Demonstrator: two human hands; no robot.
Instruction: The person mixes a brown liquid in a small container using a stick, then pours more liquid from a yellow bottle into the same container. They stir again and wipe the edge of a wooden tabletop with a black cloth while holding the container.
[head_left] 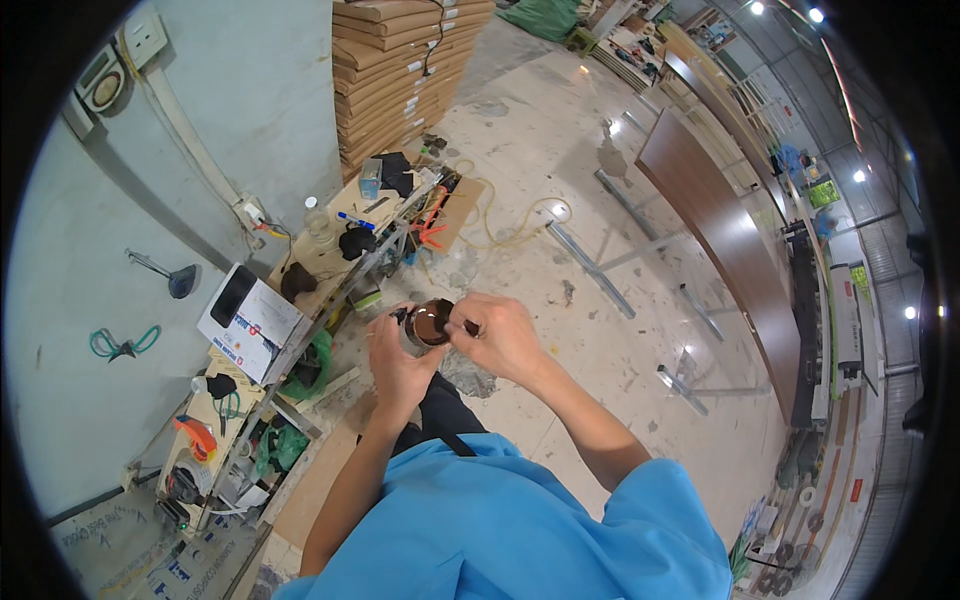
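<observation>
In front of my body, my left hand (pixel 393 362) is wrapped round a small round jar (pixel 408 338) with shiny, see-through-looking walls and brown contents. The jar's mouth is turned up toward me. At its right rim is my right hand (pixel 497 336), its fingers closed in a pinch. A small dark bit shows at those fingertips, but most of it is hidden and I cannot tell its kind.
To the left along the wall runs a cluttered bench with a white box (pixel 255 322), a phone (pixel 234 297) and a plastic bottle (pixel 318 222). Stacked brown boards (pixel 390 90) stand behind it. At right a long brown panel (pixel 715 215) lies near metal bars (pixel 590 268).
</observation>
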